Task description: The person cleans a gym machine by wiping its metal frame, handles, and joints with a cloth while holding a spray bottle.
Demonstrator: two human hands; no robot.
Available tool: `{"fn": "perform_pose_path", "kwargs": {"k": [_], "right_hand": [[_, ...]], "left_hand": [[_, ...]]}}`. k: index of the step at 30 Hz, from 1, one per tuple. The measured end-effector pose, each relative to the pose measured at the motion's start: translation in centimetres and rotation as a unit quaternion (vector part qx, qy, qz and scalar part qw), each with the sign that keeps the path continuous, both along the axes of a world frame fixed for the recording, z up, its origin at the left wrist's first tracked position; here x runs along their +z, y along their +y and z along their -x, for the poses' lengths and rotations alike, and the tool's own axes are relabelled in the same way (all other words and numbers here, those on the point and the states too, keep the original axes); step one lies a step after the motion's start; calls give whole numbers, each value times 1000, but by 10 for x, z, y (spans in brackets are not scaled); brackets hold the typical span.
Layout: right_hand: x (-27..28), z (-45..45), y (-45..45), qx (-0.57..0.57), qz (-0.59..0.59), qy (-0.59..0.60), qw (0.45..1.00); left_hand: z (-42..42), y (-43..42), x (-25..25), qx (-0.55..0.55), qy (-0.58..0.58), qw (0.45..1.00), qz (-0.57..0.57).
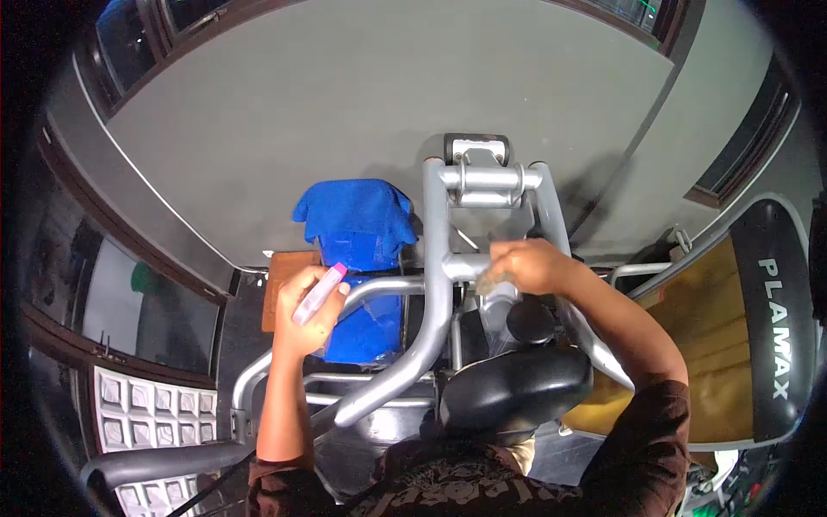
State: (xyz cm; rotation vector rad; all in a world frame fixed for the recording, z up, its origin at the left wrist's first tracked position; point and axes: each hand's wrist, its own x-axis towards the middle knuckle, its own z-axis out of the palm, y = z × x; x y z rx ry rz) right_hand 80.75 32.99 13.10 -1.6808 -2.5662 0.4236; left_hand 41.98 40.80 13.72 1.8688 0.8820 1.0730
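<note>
My left hand (297, 323) is closed around a small translucent bottle with a pink cap (319, 296), tilted with the cap pointing up and right. My right hand (536, 265) is closed on a thin, pale yellowish cloth (491, 284), slightly smeared by motion. Hand and cloth are at the crossbar of a silver exercise machine frame (438, 250); whether the cloth touches the metal I cannot tell. Below my right hand are a round black knob (530, 320) and a black padded seat (517, 388).
A blue towel (355, 207) drapes over a blue container (366, 327) left of the frame. A curved silver bar passes near my left hand. At right stands a yellow and black panel lettered PLAMAX (745, 336). A grey wall (345, 95) rises behind, with a white lattice block (155, 405) at left.
</note>
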Motion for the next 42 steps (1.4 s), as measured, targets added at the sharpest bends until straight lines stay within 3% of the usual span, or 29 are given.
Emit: {"fn": "perform_pose_path", "kwargs": {"k": [4, 8, 12, 15, 19, 22, 23, 26, 29, 32, 35, 38, 42], "right_hand": [[-5, 26, 17, -34, -111, 230, 966], [-33, 26, 30, 2, -57, 139, 989], [-5, 17, 17, -31, 58, 81, 995], [-21, -12, 2, -14, 38, 74, 996], [-13, -46, -7, -16, 89, -29, 995], [-6, -46, -2, 51, 3, 117, 992], [3, -31, -9, -42, -9, 176, 983], [6, 7, 1, -93, -10, 275, 957], [-37, 8, 11, -44, -21, 158, 986], [-11, 14, -9, -94, -38, 63, 993], [-14, -14, -25, -104, -57, 69, 991], [-5, -45, -35, -128, 18, 54, 990], [2, -56, -36, -135, 59, 55, 988]], "left_hand": [[-15, -12, 3, -6, -46, 999, 9], [-31, -23, 11, -6, -56, 998, 14], [-37, -30, 14, 43, -53, 998, -13], [-35, -30, 10, 53, -71, 996, -18], [-32, -33, 8, 50, -70, 996, 1], [-40, -36, 4, 57, -94, 994, 11], [-44, -37, 4, 51, -98, 994, 3], [-60, -42, 5, 31, -118, 992, 22], [-63, -47, 13, 22, -103, 994, 15], [-54, -46, 15, 30, -84, 996, 1], [-41, -44, 14, 50, -61, 997, 7], [-31, -45, 15, 47, -39, 998, 33], [-20, -36, 3, 18, 44, 997, -54]]}}
